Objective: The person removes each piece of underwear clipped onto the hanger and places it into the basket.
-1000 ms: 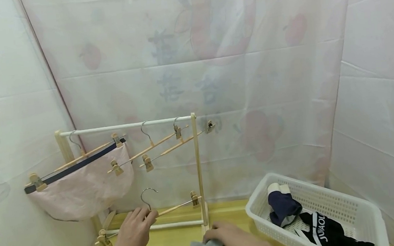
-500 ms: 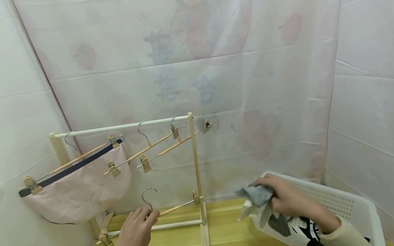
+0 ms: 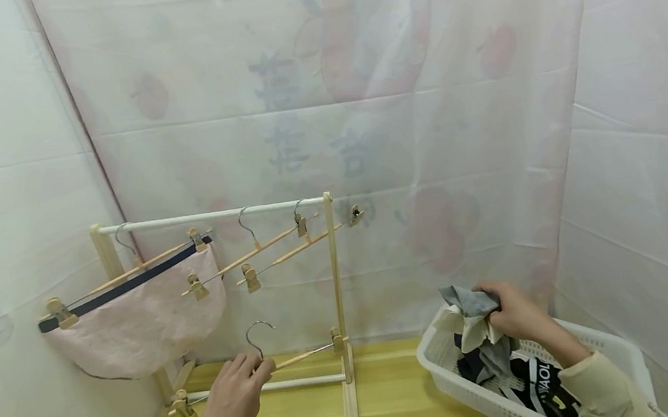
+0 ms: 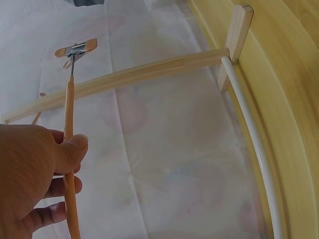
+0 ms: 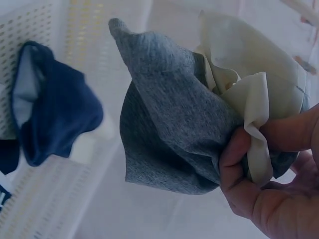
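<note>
My left hand [image 3: 234,395] grips a wooden clip hanger [image 4: 70,114] by its bar, thumb on one side and fingers on the other. Its metal hook [image 3: 255,332] points up, and a clip shows toward each end. Over the basket, my right hand [image 3: 512,312] pinches a bunched grey and cream garment [image 5: 169,99] between thumb and fingers. Its folds hang down among the clothes in the white basket [image 3: 443,377]. Below it are a navy garment [image 5: 60,104] with a pale edge and black underwear [image 3: 529,378] with a lettered waistband.
A wooden rack [image 3: 338,289] with white rails stands on the yellow table [image 3: 390,393]. Pink underwear [image 3: 144,323] with a dark waistband hangs clipped at its left. Two bare clip hangers [image 3: 253,251] hang at its right. Printed cloth walls [image 3: 457,155] enclose the table.
My right hand has carried the grey and cream garment from beside the rack's foot rightward to over the basket. My left hand stays near the rack, still gripping the clip hanger.
</note>
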{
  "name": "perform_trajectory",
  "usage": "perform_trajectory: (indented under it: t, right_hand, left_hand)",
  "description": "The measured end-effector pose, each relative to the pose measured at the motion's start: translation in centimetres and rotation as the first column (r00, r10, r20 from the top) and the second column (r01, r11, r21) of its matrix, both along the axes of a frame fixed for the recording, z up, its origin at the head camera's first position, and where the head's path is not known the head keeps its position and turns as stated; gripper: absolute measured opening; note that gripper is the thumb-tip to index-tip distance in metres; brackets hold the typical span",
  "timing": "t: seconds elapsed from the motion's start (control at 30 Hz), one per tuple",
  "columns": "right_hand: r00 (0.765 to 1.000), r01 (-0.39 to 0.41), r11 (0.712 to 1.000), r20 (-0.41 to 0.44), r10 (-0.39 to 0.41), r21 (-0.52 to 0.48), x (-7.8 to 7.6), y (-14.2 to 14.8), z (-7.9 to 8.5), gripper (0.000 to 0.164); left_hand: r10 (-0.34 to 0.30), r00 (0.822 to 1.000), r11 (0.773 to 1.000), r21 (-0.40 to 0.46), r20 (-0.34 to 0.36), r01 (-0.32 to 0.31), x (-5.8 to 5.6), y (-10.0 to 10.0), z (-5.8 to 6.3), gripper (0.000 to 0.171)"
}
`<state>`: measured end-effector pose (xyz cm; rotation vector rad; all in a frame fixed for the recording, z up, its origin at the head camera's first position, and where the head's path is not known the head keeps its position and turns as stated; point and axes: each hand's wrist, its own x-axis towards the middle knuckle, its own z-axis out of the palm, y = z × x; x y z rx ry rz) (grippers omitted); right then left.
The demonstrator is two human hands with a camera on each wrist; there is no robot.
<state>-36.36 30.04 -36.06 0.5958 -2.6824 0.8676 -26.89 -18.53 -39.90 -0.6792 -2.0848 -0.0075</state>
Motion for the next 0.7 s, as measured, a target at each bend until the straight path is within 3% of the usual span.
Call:
perform_trajectory:
  t: [0.27,0.37,0.53,0.7]
  right_hand:
    - [0.998,0.036,0.999,0.060,-0.036,0.005,-2.0,0.6,-2.7,0.051]
    - [0.993,-0.004,1.000,0.119,0.003,0.006,-2.7,0.6,-3.9,0.049]
    - [0.968,-0.094,0.995,0.231,0.095,-0.014,-3.6,0.4,-5.1,0.047]
    - [0.962,-0.094,0.996,0.256,0.089,0.007,-3.8,0.1,-5.5,0.046]
  left_hand:
    - [0.004,1.000,1.000,-0.001,-0.026,-0.004,0.1,-0.2,0.0,0.054]
    - [0.012,1.000,1.000,0.000,-0.025,-0.012,0.2,-0.2,-0.1,0.044]
    - [0.024,0.999,1.000,0.000,-0.024,-0.024,0.4,-0.1,-0.1,0.011]
    - [0.030,0.999,1.000,0.003,-0.025,-0.030,0.6,0.1,-0.2,0.010]
